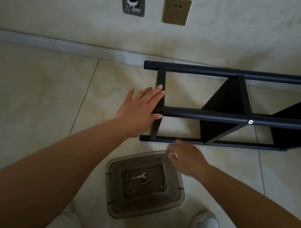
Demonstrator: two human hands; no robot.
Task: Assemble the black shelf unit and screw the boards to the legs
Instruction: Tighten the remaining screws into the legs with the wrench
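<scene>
The black shelf unit [223, 117] lies on its side on the tiled floor, its round legs running left to right and its boards standing on edge. My left hand [141, 106] rests flat against the end of the middle leg and the thin cross frame, thumb under the leg. My right hand [184, 158] is blurred, just below the nearest leg [238, 144] and above the tray's far corner; something small and pale seems pinched in its fingers. A silver screw head [250, 122] shows on the middle leg.
A smoky translucent plastic tray [141, 208] on the floor near me holds a small wrench [139, 176], a hex key [146, 181] and a few small screws. A wall with a brass socket [177, 10] is behind. My white shoe [207, 224] is at lower right.
</scene>
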